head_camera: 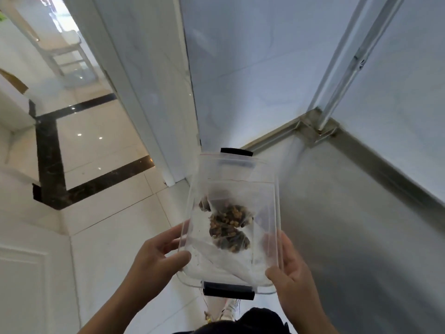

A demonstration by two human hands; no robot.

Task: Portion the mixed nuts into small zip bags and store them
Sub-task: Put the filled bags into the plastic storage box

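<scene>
A clear plastic storage box (pixel 277 196) with black clip handles at both ends is held up in front of me over the floor. Inside it lie small zip bags of mixed nuts (pixel 228 225), dark brown and yellow, piled in the middle. My left hand (pixel 156 256) grips the box's left side, thumb on the near rim and fingers under the wall. My right hand (pixel 289 273) grips the right side the same way. The box's far end reaches toward a grey counter.
A grey metal counter (pixel 349 213) runs along the right, with a sliding door frame and rail (pixel 320 121) above it. A white door frame (pixel 149 97) stands at centre left. Glossy white floor tiles with black inlay (pixel 50 153) spread left. A chair (pixel 62 51) stands far back.
</scene>
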